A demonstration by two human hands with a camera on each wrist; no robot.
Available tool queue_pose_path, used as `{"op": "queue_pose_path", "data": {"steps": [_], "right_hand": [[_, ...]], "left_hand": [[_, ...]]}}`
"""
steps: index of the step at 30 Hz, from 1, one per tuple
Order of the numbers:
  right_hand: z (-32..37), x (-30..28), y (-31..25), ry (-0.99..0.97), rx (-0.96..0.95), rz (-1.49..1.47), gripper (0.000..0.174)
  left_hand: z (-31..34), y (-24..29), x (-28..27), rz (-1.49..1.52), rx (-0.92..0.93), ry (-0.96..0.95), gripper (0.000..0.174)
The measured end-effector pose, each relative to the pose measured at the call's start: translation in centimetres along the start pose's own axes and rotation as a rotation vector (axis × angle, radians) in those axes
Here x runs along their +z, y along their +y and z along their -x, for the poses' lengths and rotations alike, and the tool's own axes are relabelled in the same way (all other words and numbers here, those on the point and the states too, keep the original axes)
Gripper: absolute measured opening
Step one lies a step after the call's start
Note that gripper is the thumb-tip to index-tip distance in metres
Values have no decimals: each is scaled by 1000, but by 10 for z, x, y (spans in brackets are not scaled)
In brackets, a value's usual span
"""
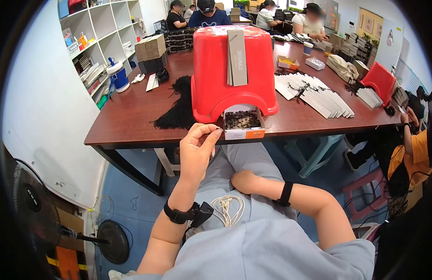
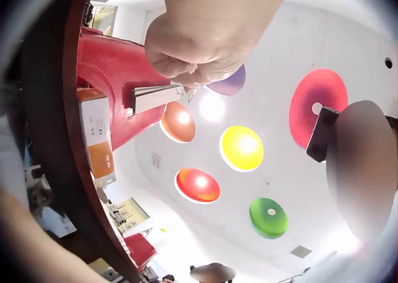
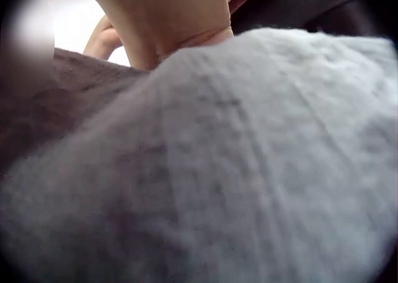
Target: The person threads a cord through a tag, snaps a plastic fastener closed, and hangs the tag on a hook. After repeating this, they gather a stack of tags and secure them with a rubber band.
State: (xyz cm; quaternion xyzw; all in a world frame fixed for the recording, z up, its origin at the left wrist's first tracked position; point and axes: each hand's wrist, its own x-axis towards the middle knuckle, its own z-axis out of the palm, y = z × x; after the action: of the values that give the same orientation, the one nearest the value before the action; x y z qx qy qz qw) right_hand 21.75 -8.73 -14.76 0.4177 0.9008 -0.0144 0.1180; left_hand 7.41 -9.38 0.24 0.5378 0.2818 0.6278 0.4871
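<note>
While right hand (image 1: 244, 181) partly hidden, pose unclear, left hand (image 1: 197, 147) in a pinch on something tiny (image 1: 220, 128) beside the box (image 1: 244, 134).

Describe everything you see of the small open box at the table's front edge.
The small open box looks like printed cardboard: in the head view its front is white toward the left and orange toward the right, its print too small to read. Inside lies a tangle of thin black items, pale brown showing among them. It sits upright on the table, its back part under the arch of the red stool. The left hand is beside its left side; contact cannot be told.
</note>
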Motion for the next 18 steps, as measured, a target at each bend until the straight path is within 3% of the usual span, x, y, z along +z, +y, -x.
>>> {"op": "queue_pose_path", "data": {"steps": [3,6,9,11,12,14,17,18], "right_hand": [[6,-15,-1,-150,-63,-97,20],[10,-12,5,-53,-86,-239,20],[18,-21,11,13,63,-456,15],[37,-56,9,419,-23,-648,10],[44,-75,9,416,-24,-653,10],[51,-107,15,587,-45,-828,9],[37,-99,27,630,-117,-673,10],[23,-73,29,497,-113,-521,14]], "left_hand": [[2,0,0,-32,-1,4,7],[2,-4,-1,-35,11,-10,7],[4,-7,-4,-12,-1,15,7],[4,-5,-5,-11,-3,34,7],[5,-4,-6,-14,-10,44,7],[4,-3,-4,-23,-9,47,6],[3,-4,0,-13,-3,43,6],[3,-5,0,-3,-7,37,6]]}}
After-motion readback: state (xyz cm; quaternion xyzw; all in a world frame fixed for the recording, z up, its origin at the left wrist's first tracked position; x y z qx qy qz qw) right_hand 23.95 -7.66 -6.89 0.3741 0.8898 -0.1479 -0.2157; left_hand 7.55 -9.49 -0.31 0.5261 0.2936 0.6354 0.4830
